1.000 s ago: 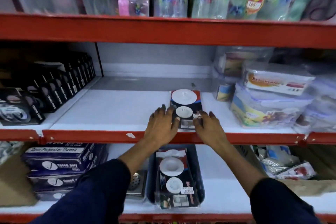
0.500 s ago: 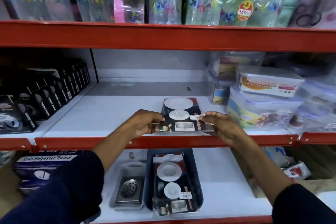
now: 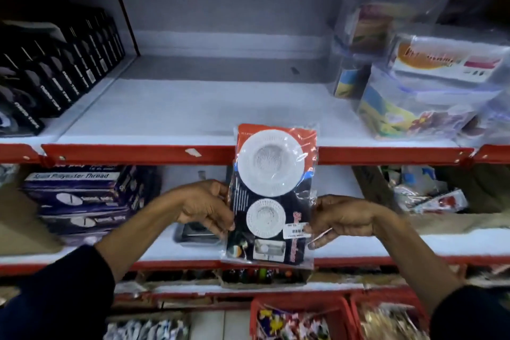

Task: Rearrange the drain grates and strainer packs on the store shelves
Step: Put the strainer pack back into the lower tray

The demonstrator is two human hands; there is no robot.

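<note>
A strainer pack [image 3: 271, 193], a clear bag over a black and red card with two white round strainers, hangs upright in front of the shelves. My left hand [image 3: 205, 205] pinches its left edge and my right hand [image 3: 335, 218] grips its right edge near the price sticker. The pack is off the white middle shelf [image 3: 165, 113] and covers the spot on the lower shelf behind it. A steel drain grate [image 3: 194, 232] in its tray peeks out below my left hand on the lower shelf.
Black boxes [image 3: 52, 77] line the middle shelf's left side. Plastic containers in bags [image 3: 419, 85] fill its right side. Purple thread boxes [image 3: 82, 196] sit on the lower shelf's left. Red baskets [image 3: 300, 317] stand at the bottom.
Both hands have lifted the strainer pack off the middle shelf, tipped it upright and drawn it toward me and down. The camera has tilted downward.
</note>
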